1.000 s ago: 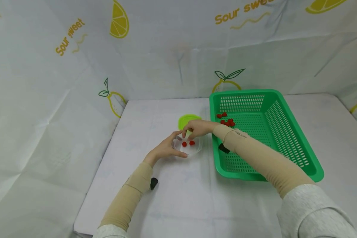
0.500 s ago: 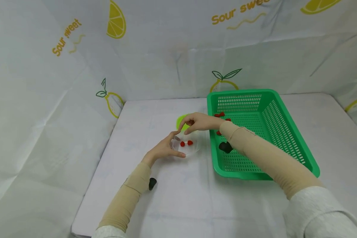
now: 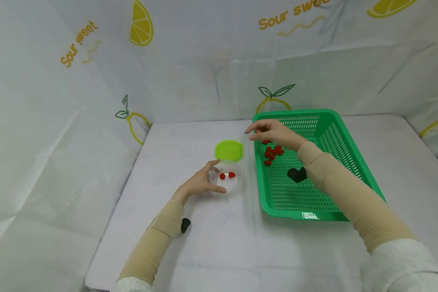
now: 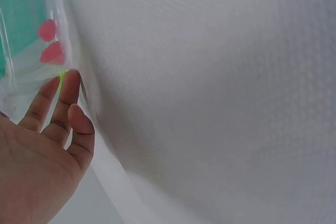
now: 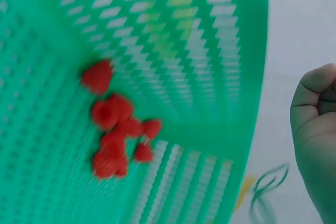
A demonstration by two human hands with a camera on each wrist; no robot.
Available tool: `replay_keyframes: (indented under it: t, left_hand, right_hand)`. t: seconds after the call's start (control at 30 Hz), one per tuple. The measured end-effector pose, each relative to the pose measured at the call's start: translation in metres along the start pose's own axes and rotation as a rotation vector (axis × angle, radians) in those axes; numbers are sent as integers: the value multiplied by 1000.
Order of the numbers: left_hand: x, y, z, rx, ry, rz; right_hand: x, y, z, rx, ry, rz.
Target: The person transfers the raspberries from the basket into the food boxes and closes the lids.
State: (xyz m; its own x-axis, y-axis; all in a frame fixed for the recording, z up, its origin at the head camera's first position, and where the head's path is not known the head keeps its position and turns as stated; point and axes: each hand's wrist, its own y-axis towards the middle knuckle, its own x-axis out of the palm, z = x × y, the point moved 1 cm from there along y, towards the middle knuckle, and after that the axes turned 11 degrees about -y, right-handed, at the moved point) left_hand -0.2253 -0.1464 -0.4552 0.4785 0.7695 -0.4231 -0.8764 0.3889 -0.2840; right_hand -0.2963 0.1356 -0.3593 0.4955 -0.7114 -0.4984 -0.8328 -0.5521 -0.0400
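Two hands: both are being shown above a white table (image 3: 219, 243), with a clear container as the landmark.
Clear container (image 3: 228, 180): it is being seen near the middle of the table, with two red berries (image 3: 227, 175) lying inside it.
Left hand (image 3: 200, 184): it is being curved round the container's near left side, thumb and fingers touching the wall; in the left wrist view the fingertips (image 4: 65, 85) are being pressed to the clear plastic.
Right hand (image 3: 271, 132): it is being held in the air, right of and beyond the container, over the near left corner of the green basket; fingers are being held loosely bent and reaching left. Whether anything is being pinched cannot be told.
Green basket (image 3: 350, 162): it is being seen just to the right of the container, close but apart.
Red berry pile (image 3: 271, 152): a cluster is being seen on the basket floor, right of the container and under the right hand; the right wrist view (image 5: 118, 124) is showing it blurred.
Lime lid (image 3: 228, 150): it is lying flat just behind the container.
Backdrop: lemon-printed sheeting (image 3: 95, 81) is being seen behind and left of the container.
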Motion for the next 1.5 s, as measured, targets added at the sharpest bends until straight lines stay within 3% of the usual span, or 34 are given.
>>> replay_keyframes:
  t: [0.13,0.27,0.63,0.93,1.17,1.5]
  left_hand:
    - [-1,-1,0,3,-5,1]
    - [-1,-1,-1,6,-9,2]
    - [2,-2,-2,2,-8,3]
    - [2,-2,-4,1,2,1]
    - [2,-1,-4,5,-1,-6]
    - [1,0,-3,11,-3,-5]
  right_hand:
    - [-14,-7,19,19,54,57]
    - [-24,-14,40,69,31,109]
    - [-27,-25,77,197,33,184]
    - [-25,-28,96,252,-128,121]
    - [-27,-32,106,333,-159,87]
    - [-26,-30,110,333,-234,62]
